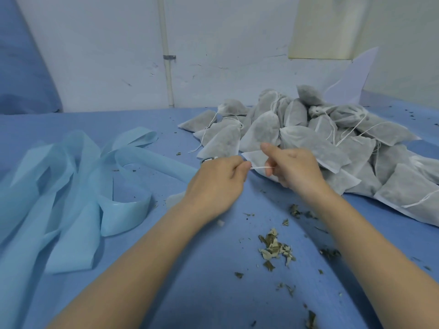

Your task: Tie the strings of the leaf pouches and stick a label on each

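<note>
A heap of white mesh leaf pouches [316, 129] with thin white drawstrings lies on the blue cloth at the right and far middle. One pouch [257, 160] sits at the near edge of the heap, between my hands. My left hand [218, 184] pinches one end of its white string [261, 167]. My right hand [294, 167] grips the other end with curled fingers, partly covering the pouch. The string runs taut and short between the two hands. No labels are visible.
Loops of light blue strip [78, 186] lie tangled on the left of the blue-covered table [190, 281]. Dried leaf scraps [275, 248] are scattered near my right forearm. A white wall with a pipe [167, 55] stands behind.
</note>
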Demonstrator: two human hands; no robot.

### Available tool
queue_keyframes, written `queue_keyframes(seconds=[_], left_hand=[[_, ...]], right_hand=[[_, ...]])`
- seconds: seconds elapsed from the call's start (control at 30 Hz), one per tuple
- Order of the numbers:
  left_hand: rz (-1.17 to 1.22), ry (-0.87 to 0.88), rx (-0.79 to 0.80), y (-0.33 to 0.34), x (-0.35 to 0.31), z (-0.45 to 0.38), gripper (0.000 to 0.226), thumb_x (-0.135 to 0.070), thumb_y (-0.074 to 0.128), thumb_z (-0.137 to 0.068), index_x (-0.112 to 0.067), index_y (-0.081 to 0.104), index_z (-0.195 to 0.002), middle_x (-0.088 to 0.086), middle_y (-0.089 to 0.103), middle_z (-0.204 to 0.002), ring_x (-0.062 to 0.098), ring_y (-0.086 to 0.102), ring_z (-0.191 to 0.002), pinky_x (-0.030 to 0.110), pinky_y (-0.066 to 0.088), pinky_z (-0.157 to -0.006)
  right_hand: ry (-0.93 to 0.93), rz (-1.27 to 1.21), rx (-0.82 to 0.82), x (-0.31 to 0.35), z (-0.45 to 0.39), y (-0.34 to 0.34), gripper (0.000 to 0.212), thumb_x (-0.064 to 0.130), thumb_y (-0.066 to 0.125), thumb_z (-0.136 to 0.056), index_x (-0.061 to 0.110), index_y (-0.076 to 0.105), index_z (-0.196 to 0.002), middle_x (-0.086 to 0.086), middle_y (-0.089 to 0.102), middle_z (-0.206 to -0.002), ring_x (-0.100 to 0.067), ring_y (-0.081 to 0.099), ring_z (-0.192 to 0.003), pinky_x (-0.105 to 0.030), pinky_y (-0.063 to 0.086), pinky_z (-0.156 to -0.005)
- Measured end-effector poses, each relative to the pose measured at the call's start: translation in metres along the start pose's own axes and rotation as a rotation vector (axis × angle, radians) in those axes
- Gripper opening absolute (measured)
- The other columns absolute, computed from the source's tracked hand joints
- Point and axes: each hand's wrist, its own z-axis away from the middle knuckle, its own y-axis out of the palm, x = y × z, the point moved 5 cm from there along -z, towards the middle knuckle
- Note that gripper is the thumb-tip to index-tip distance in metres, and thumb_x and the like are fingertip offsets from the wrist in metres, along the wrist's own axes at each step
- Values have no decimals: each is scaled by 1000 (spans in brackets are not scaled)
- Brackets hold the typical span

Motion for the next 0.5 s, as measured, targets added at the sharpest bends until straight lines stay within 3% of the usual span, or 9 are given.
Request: queue_keyframes(seconds=[0.13,0.23,0.37,0.5], left_hand=[[266,-78,-57,0,4,-2,23,-22,45,-98,-17,61,-82,-9,63,-71,9,56,-67,16,40,-58],[450,-152,-106,6,7,3,17,-19,47,-97,-26,54,-82,-13,66,-71,7,57,-63,19,44,-54],[515,-183,-215,14,7,14,17,-18,53,-93,-27,52,-79,-13,64,-68,9,60,-70,16,44,-63],[530,-264,-310,16,16,15,17,-20,58,-90,-26,50,-76,-5,68,-80,17,64,-80,31,50,-73]], right_hand=[[292,-581,182,-9,2,21,46,29,53,-87,16,52,-43,9,24,-40,-7,16,-36,-18,14,-33],[378,-901,309,-7,7,35,22,19,48,-70,12,55,-50,10,23,-41,-5,12,-37,-16,11,-32],[408,-1081,316,-9,12,40,22,10,46,-67,5,66,-60,8,28,-43,-7,11,-41,-16,13,-33],[371,-1006,369,-8,17,48,39,9,45,-70,4,65,-103,7,32,-48,-7,11,-47,-16,12,-38]])
